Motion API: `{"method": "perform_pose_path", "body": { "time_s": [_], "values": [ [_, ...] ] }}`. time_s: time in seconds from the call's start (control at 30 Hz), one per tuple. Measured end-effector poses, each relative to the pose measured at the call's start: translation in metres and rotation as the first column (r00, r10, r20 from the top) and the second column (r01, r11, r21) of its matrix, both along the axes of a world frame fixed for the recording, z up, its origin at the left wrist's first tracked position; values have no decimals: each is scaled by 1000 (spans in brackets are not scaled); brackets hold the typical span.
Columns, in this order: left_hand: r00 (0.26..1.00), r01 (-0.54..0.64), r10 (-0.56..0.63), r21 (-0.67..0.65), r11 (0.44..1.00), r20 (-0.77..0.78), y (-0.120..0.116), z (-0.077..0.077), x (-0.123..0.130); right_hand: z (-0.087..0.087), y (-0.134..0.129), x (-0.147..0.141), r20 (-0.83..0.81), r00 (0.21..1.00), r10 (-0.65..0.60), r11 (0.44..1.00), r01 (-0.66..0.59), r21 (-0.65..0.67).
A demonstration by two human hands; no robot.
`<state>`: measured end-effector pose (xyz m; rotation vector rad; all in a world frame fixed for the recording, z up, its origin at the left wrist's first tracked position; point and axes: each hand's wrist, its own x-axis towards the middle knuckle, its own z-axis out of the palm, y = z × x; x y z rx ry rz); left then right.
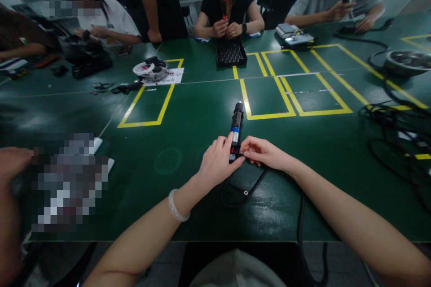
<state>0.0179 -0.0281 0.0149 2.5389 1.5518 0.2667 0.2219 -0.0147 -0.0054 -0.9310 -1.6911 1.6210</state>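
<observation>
A slim electric screwdriver point(237, 119) lies on the green table, pointing away from me. Its nose is black with a thin bit at the tip, and a blue band and silver motor section show behind it. My left hand point(217, 157) is closed over its rear part, the index finger along the silver section. Close against it, my right hand point(261, 151) pinches something small beside red and black parts at the tool's rear; the fingers hide what it is. Below my hands loops a black cable point(257, 184) with a ring terminal point(245, 193) lying by it.
Yellow tape outlines point(269, 116) mark the table. Coiled black cables point(387, 121) and a round metal part point(409, 62) lie right. Across stand a black tray point(231, 56) and a silver device point(289, 33); a tape roll point(143, 69) lies left. Several people sit around the table.
</observation>
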Motion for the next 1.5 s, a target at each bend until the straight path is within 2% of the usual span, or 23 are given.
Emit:
{"method": "perform_pose_path", "body": {
  "time_s": [0.1,0.2,0.33,0.43,0.7,0.83,1.1,1.27,1.5],
  "values": [
    [1000,-6,6,0,1000,-5,-1,0,0,-1,0,0,-12,1000,-16,1000,16,-20],
    [1000,-15,15,3,1000,-1,-2,0,0,-2,1,0,46,998,-33,999,34,-11],
    [1000,-21,21,3,1000,0,-2,0,1,0,2,1,168,983,-72,989,49,136],
    [1000,-19,19,6,1000,1,-2,1,2,1,3,1,183,977,-110,975,70,212],
    [1000,-27,27,-2,1000,4,-2,-1,5,-3,1,-4,150,980,-135,990,128,55],
    [999,-38,38,-9,999,-1,-2,-1,6,-4,0,-4,121,984,-129,992,128,21],
    [997,-59,60,21,998,-43,-2,3,8,-3,0,-3,96,989,-114,993,112,26],
    [995,-42,46,48,998,-89,1,5,5,0,4,1,119,978,-169,985,162,65],
    [986,-18,31,80,997,-161,5,10,-23,1,14,15,175,945,-276,959,258,117]
  ]
}}
